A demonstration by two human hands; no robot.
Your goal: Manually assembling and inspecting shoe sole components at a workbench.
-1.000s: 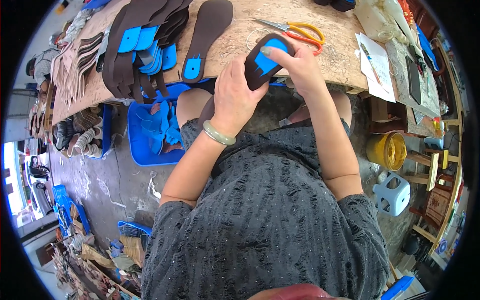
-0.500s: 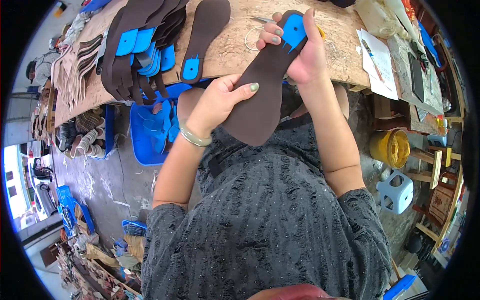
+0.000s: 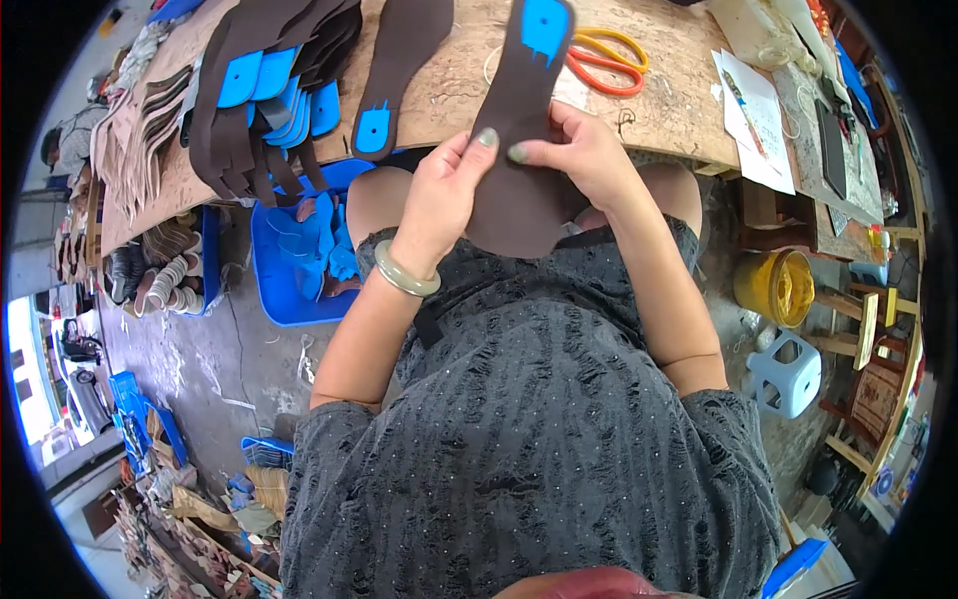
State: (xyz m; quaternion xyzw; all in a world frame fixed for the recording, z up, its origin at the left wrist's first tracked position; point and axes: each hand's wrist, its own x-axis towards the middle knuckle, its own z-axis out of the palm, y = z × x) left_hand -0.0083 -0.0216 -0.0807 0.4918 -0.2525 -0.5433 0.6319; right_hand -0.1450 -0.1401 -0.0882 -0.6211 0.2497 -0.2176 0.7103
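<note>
A dark brown insole (image 3: pixel 515 205) with a blue heel patch (image 3: pixel 545 28) is held between my two hands, its patched end pointing away over the table. My left hand (image 3: pixel 447 190) grips the left edge, thumb on top. On the right edge, my right hand (image 3: pixel 591 160) closes around it with the thumb laid across the face. A second brown insole (image 3: pixel 399 60) with a blue patch lies on the table, left of the held one. Farther left is a stack of brown insoles (image 3: pixel 228 150) with blue patches. Scissors with orange and yellow handles (image 3: pixel 621 84) lie right of the held insole.
The wooden table (image 3: pixel 669 125) spans the far side. Beige strips (image 3: pixel 135 150) hang at its left. Below stands a blue bin (image 3: pixel 289 311) of blue scraps. At right are papers (image 3: pixel 768 170) with a pen, a yellow bucket (image 3: pixel 766 290) and a light blue stool (image 3: pixel 788 379).
My right hand has moved down from the patched end to the insole's middle. The insole has shifted away and turned more upright, and the scissor handles now show.
</note>
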